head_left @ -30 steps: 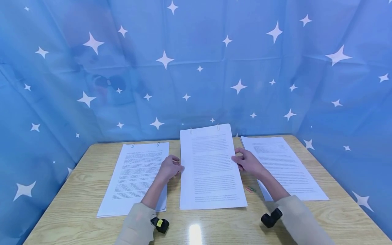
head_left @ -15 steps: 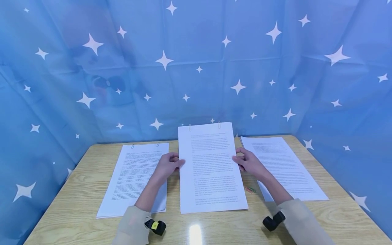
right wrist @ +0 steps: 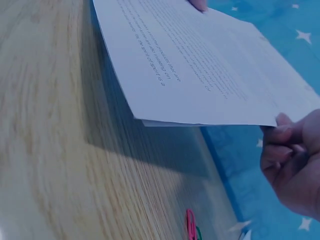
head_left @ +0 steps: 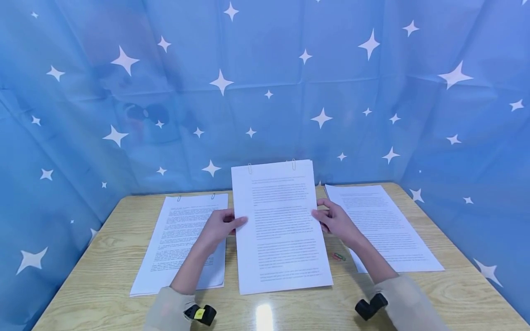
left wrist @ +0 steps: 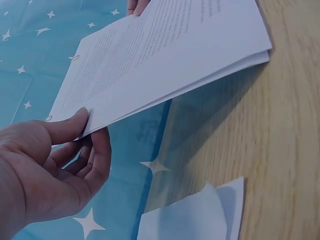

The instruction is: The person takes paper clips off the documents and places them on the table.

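Note:
A stack of printed paper [head_left: 281, 230] with two paper clips on its top edge is held up off the table, tilted toward the head camera. My left hand [head_left: 219, 227] pinches its left edge, thumb on the front and fingers behind. On the opposite edge my right hand [head_left: 337, 220] pinches in the same way. In the left wrist view the left thumb lies on the sheet [left wrist: 150, 70] and a gap shows between the layers at the lower corner. The right wrist view has the right fingers gripping the edge of the paper [right wrist: 200, 90].
A clipped paper stack [head_left: 182, 243] lies at the left of the wooden table [head_left: 103, 285]. Another stack [head_left: 385, 230] is on the right. Beside it are red and green paper clips [head_left: 338, 256]. A blue star-patterned curtain [head_left: 265, 105] hangs right behind the table.
The middle stack has risen and come closer, shifting slightly left. My left hand went from fingertips at the edge to a pinch with the thumb on the front. The right hand kept its hold.

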`<state>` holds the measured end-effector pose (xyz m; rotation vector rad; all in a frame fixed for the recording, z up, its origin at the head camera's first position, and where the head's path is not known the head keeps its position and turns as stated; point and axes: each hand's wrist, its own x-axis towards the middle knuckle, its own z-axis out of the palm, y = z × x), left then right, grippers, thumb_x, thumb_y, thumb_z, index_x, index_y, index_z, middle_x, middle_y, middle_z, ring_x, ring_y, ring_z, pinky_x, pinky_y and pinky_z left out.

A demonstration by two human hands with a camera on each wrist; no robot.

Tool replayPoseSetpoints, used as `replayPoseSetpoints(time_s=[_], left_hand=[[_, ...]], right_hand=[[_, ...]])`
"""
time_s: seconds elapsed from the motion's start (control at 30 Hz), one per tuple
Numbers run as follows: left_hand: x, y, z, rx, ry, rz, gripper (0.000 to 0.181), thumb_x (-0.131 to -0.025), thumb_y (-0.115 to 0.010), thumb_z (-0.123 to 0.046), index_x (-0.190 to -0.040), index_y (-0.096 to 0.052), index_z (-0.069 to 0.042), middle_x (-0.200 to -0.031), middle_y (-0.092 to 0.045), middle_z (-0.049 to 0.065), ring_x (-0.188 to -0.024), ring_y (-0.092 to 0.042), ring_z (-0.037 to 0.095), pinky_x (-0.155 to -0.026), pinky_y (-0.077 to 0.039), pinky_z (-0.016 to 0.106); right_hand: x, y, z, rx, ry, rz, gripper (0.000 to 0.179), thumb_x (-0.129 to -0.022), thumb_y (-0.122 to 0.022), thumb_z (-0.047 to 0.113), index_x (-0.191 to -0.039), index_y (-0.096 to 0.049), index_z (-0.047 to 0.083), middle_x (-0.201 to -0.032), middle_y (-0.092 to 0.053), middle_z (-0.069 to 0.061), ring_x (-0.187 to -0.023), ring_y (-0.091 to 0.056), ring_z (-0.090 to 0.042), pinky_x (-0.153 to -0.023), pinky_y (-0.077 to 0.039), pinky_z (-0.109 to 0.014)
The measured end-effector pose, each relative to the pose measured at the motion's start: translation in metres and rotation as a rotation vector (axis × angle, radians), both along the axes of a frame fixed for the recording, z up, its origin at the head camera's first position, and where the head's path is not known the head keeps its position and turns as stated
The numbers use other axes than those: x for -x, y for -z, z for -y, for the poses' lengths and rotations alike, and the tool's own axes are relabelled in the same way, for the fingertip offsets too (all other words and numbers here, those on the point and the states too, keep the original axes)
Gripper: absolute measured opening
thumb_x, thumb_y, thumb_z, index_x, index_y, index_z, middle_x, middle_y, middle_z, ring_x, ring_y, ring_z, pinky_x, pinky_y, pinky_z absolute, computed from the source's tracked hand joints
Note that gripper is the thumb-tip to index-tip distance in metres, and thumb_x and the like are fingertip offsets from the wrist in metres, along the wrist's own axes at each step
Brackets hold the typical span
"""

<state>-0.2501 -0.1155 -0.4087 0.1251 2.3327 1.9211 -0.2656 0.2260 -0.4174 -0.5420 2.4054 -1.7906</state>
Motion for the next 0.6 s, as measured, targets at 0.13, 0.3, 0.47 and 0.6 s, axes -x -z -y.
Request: replayPoseSetpoints(time_s=[0.13,0.3,0.47,0.6], left_hand=[[-0.004,-0.004,0.004,0.027,0.011,-0.015,0.020,-0.094,-0.073,-0.015,-0.105,-0.075,0.001,-0.091,-0.074,0.010,-0.075,-0.066,0.018,-0.078,-0.055,0.044],[-0.009,-0.009,0.007,0.097,-0.039,-0.039,0.016,-0.092,-0.076,-0.015,-0.100,-0.077,-0.002,-0.086,-0.074,0.007,-0.071,-0.065,0.019,-0.077,-0.055,0.044],[-0.015,-0.014,0.007,0.180,-0.105,-0.071,0.011,-0.090,-0.078,-0.016,-0.093,-0.078,-0.006,-0.079,-0.072,0.004,-0.067,-0.062,0.019,-0.071,-0.052,0.038],[-0.018,-0.018,0.006,0.224,-0.138,-0.114,0.016,-0.090,-0.078,-0.016,-0.080,-0.075,-0.005,-0.072,-0.069,0.003,-0.065,-0.059,0.018,-0.064,-0.048,0.031]], right_hand=[[-0.002,-0.002,0.003,0.006,0.002,-0.010,0.028,-0.107,-0.053,0.016,-0.123,-0.047,-0.006,-0.059,-0.041,-0.003,-0.048,-0.033,-0.012,-0.046,-0.028,-0.026],[-0.003,-0.003,0.007,-0.024,0.013,-0.032,0.025,-0.106,-0.054,0.015,-0.121,-0.050,-0.005,-0.061,-0.043,-0.005,-0.048,-0.034,-0.011,-0.048,-0.029,-0.025],[-0.006,-0.006,0.009,-0.095,0.052,-0.113,0.023,-0.103,-0.060,0.015,-0.116,-0.055,-0.004,-0.073,-0.055,-0.006,-0.059,-0.045,-0.019,-0.056,-0.038,-0.028],[-0.008,-0.008,0.009,-0.132,0.075,-0.164,0.022,-0.101,-0.064,0.017,-0.113,-0.059,-0.002,-0.087,-0.063,-0.010,-0.076,-0.056,-0.032,-0.068,-0.048,-0.035]])
